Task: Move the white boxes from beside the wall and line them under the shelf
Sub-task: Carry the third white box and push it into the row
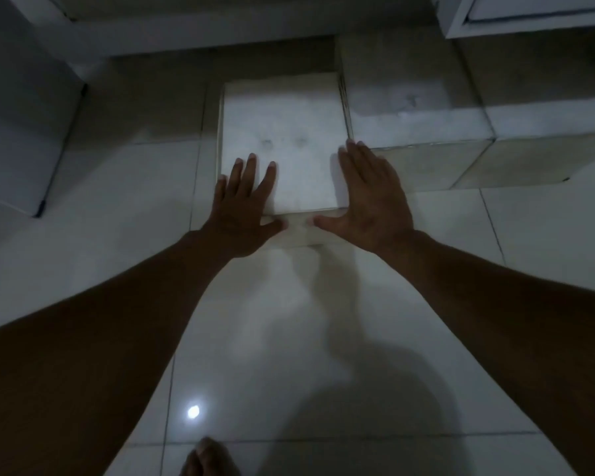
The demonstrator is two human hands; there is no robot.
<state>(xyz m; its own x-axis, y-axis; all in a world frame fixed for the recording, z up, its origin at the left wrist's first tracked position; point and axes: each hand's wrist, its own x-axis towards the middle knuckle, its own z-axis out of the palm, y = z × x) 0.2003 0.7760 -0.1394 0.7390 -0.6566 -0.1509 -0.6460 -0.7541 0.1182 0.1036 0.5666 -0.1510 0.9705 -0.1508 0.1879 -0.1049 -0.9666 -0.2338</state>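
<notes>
Tiled floor (289, 338) nearest. Flat on white box (282, 139): left hand (246, 207), right hand (371, 201), each grip spread open, clasping nothing. Box touching neighbouring boxes (416, 97), protruding forward. Risk: uneven push, skewing against neighbour.

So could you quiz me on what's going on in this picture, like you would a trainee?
1. True or false: both hands lie flat on the middle white box.
2. Which hand is nearer the row of boxes already on the floor: A left hand, B right hand?
3. Fill in: a bare ____ shows at the bottom edge.

Key: 1 true; 2 B; 3 foot.
</notes>
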